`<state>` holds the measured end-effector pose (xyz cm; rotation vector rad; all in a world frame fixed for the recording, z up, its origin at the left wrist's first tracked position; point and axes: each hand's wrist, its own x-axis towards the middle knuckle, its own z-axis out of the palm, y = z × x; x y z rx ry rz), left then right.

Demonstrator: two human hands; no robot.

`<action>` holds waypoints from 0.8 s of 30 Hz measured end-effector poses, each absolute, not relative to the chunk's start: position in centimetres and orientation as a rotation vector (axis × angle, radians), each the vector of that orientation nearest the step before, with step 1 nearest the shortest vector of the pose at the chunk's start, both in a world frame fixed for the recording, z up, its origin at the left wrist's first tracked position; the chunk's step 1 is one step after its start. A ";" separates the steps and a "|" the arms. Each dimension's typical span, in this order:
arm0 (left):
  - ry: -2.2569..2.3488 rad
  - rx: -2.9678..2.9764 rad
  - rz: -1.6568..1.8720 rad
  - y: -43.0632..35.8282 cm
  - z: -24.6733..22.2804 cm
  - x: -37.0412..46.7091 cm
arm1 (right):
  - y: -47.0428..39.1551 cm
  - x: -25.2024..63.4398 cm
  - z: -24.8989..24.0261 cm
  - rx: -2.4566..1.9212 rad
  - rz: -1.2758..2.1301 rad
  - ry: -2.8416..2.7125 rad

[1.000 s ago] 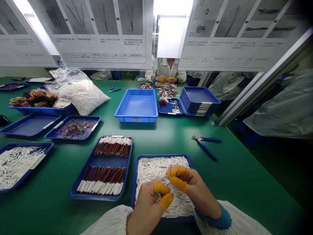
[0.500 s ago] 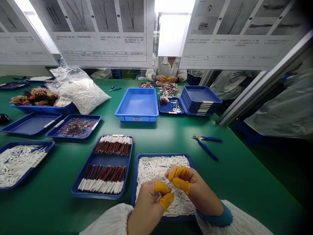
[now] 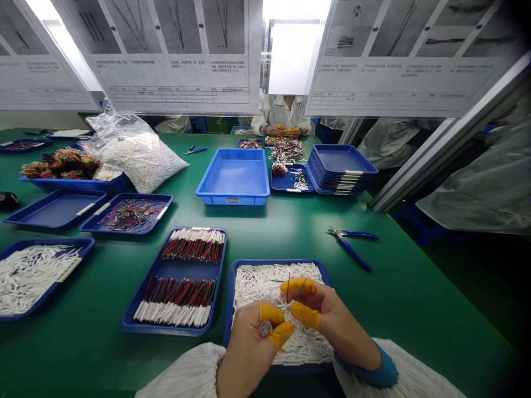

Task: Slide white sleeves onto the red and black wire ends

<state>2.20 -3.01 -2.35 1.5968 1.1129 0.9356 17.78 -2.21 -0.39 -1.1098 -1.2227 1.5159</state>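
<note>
My left hand (image 3: pixel 253 337), with yellow finger cots on thumb and forefinger, pinches a small white tube whose ends are partly hidden. Close beside it, my right hand (image 3: pixel 327 309), also in yellow finger cots, curls around thin dark wires (image 3: pixel 287 288); one stands up between the two hands, and their lower ends meet near the left fingertips. Both hands hover over a blue tray (image 3: pixel 231 293) filled with loose white tubes (image 3: pixel 257 282). To the left, another blue tray (image 3: pixel 174 271) holds two rows of red, black and green wires (image 3: pixel 182 290) with white sleeved ends.
Blue-handled cutters (image 3: pixel 350 246) lie to the right. Beyond are a blue bin (image 3: pixel 233 200) and stacked trays (image 3: pixel 342 171). At left are more trays (image 3: pixel 53 210), white tubes (image 3: pixel 29 276) and a plastic bag (image 3: pixel 141 160). A co-worker (image 3: pixel 282 119) sits opposite, beneath hanging sheets (image 3: pixel 178 72).
My right fingers have shifted slightly left and parted a little. A dark wire now stands upright between my hands. The left hand has barely moved.
</note>
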 end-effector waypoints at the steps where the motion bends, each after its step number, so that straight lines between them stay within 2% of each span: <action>1: 1.131 1.585 0.960 -3.0 -2.4 2.1 | -2.2 17.9 -0.4 -1.130 1.478 -1.225; 15: 1.065 1.647 0.908 -3.2 -1.6 2.0 | -2.2 17.7 -0.4 -1.130 1.240 -1.522; 24: 0.796 1.176 0.683 -2.9 -1.6 2.1 | -2.7 17.5 -0.9 -0.999 1.071 -1.513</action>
